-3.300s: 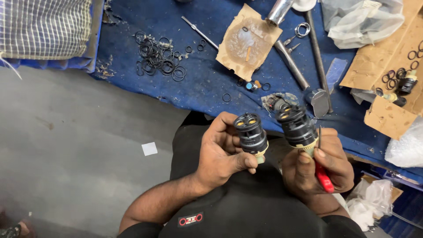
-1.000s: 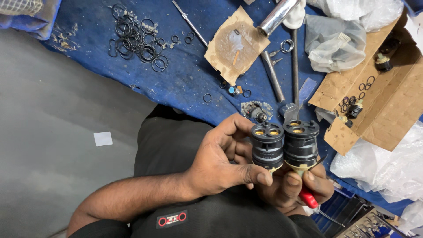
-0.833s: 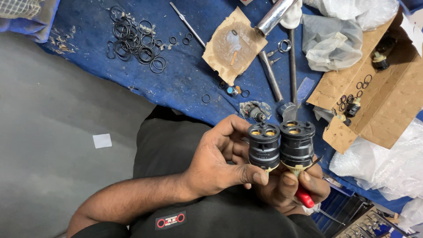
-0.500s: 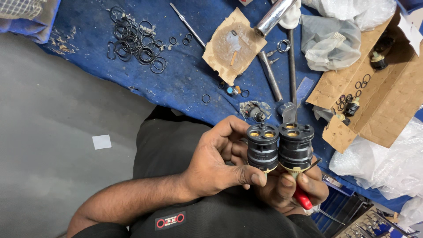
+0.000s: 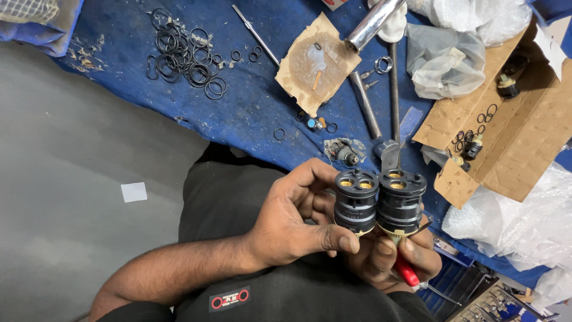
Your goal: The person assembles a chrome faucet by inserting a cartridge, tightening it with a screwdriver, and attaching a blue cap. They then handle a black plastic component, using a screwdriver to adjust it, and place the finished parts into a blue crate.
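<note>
The left hand [image 5: 292, 223] grips a black cylindrical cartridge [image 5: 356, 201] upright, thumb across its base; touching it on the right, a second black cartridge [image 5: 401, 203] sits clamped in the right hand [image 5: 390, 256] (a red-handled tool [image 5: 406, 272] tucked in too); beyond the hands lies the blue-covered bench [image 5: 250, 113], rubber rings [image 5: 187, 53] up-left, cardboard box [image 5: 524, 137] up-right.
</note>
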